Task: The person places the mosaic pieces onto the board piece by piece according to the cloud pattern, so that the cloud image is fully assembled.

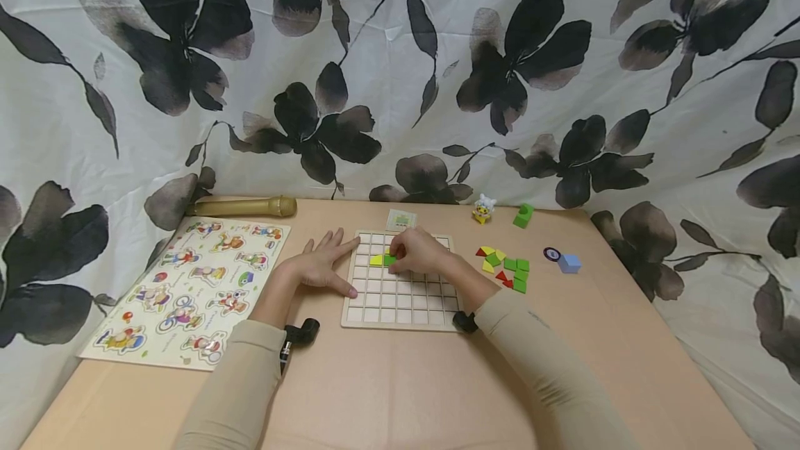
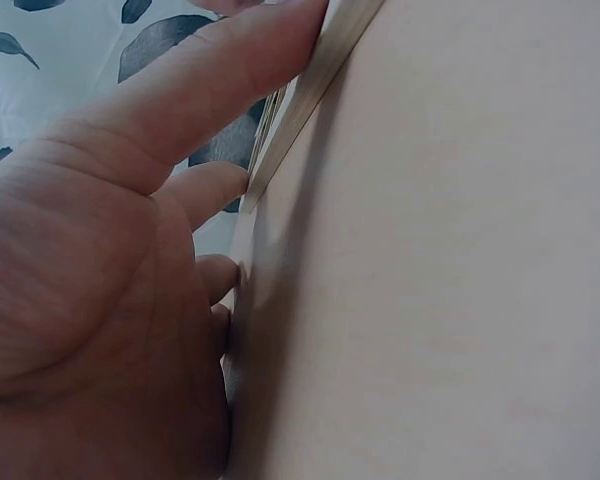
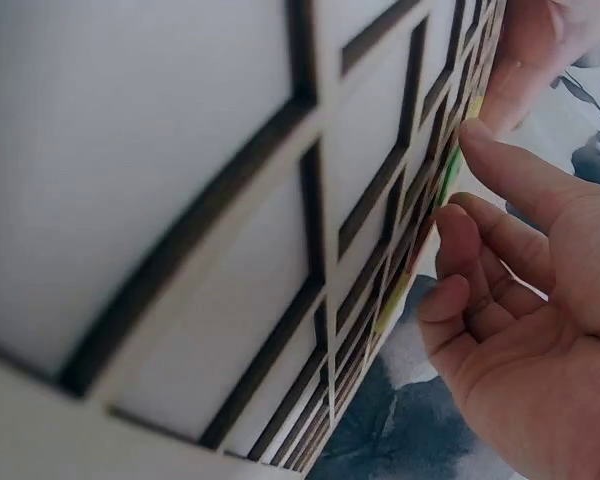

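Our left hand (image 1: 321,266) rested, fingers spread, at the left edge of the grid board (image 1: 371,301). Our right hand (image 1: 420,252) was at the green tile (image 1: 389,260) on the board, beside a yellow tile (image 1: 376,260); whether we pinched it, we couldn't tell. Squaring it lightly within its cell seemed best. The right wrist view showed a red piece (image 3: 421,235) the head view hid.

Board (image 1: 402,290) — partly behind right hand (image 1: 420,251)

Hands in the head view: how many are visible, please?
2: the left hand at the left edge of the grid board, the right hand over its upper part.
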A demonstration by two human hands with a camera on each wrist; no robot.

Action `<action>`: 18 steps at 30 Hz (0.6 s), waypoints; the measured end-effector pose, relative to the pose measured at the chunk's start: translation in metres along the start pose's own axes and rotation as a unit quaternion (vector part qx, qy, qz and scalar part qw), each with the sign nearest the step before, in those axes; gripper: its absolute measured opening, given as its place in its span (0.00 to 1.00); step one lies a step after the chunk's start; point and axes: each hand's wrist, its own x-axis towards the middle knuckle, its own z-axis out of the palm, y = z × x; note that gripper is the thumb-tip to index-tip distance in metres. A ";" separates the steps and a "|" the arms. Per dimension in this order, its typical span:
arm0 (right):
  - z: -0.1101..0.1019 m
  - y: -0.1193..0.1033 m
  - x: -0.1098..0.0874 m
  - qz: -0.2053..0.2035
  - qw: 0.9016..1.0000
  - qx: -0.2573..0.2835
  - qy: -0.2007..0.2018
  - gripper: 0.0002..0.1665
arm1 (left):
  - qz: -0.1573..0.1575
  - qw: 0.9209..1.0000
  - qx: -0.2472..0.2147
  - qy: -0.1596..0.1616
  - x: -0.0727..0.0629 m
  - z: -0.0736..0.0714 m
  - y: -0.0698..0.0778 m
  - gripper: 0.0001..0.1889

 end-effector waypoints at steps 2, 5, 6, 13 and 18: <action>-0.003 0.001 -0.004 -0.007 1.000 0.007 0.010 0.16 | -0.001 1.000 -0.001 0.001 0.000 0.001 0.000 0.66; -0.013 0.001 -0.013 -0.017 0.999 0.017 0.033 0.17 | -0.003 1.000 0.000 0.001 0.001 0.001 0.000 0.66; -0.017 0.001 -0.018 -0.020 0.999 0.019 0.044 0.18 | -0.004 1.000 0.000 0.001 0.001 0.001 0.000 0.66; -0.046 0.006 -0.052 -0.007 0.990 0.053 0.128 0.19 | -0.004 1.000 -0.003 0.005 0.000 0.000 0.000 0.66; -0.061 0.022 -0.072 0.006 0.985 0.073 0.155 0.21 | -0.003 1.000 0.000 0.005 0.000 0.001 -0.001 0.66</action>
